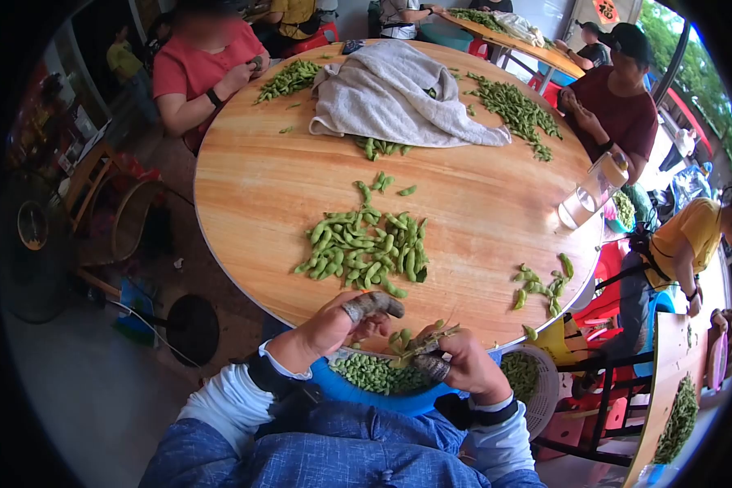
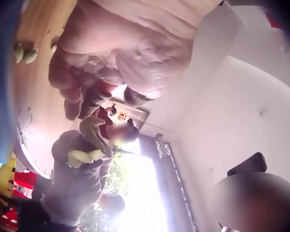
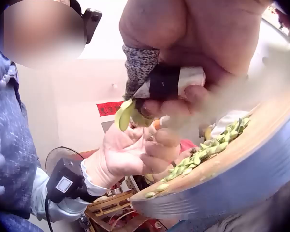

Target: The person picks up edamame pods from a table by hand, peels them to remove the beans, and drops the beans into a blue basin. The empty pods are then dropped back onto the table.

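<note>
My right hand [image 1: 468, 366] pinches green soybean pods [image 3: 125, 116] between a thumb in a grey knit cover and its fingers, above the near table edge. Facing it, my left hand [image 1: 325, 329] has loosely bent fingers with nothing visible between them; a dark cover wraps its thumb [image 1: 374, 306]. Under both hands, a blue basin [image 1: 325, 382] holds shelled green beans [image 1: 374, 372]. Just beyond the hands, a pile of whole pods [image 1: 366, 248] lies on the round wooden table [image 1: 252, 195].
A smaller group of pods [image 1: 545, 285] lies at the right, near a clear bottle [image 1: 590, 195]. A grey cloth [image 1: 398, 98] covers the table's far part, with more pods around it. Two people sit across. A white basket [image 1: 541, 390] stands right of the basin.
</note>
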